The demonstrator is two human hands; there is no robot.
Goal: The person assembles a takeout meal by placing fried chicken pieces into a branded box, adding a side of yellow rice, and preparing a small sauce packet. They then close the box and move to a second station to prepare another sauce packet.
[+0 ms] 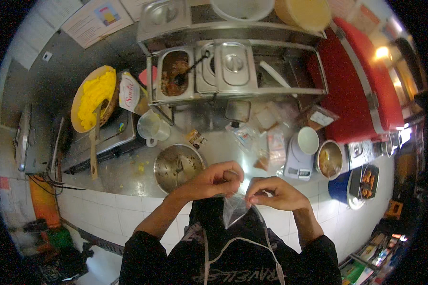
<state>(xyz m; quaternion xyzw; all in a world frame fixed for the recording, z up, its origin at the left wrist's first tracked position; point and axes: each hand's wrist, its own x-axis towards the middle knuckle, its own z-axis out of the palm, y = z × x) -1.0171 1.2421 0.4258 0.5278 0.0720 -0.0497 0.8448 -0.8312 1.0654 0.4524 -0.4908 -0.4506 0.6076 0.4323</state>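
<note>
A small clear plastic bag (234, 212) hangs in front of my chest, its pointed lower end down. My left hand (218, 179) pinches its top edge from the left. From the right, my right hand (275, 192) grips the same edge with thumb and fingers. Whether anything is inside the bag I cannot make out. Just beyond my left forearm, a steel mixing bowl (162, 175) with smeared walls holds a fork (178, 164). Several clear plastic packets (274, 143) lie on the steel counter beyond my hands.
At left, a pan of yellow food (96, 97) sits on a stove (114, 135), its handle toward me. Near it stands a clear measuring jug (153, 127). A steel rack (238, 90) holds lidded food pans. Rightward are a scale with a bowl (297, 169) and a red box (361, 95).
</note>
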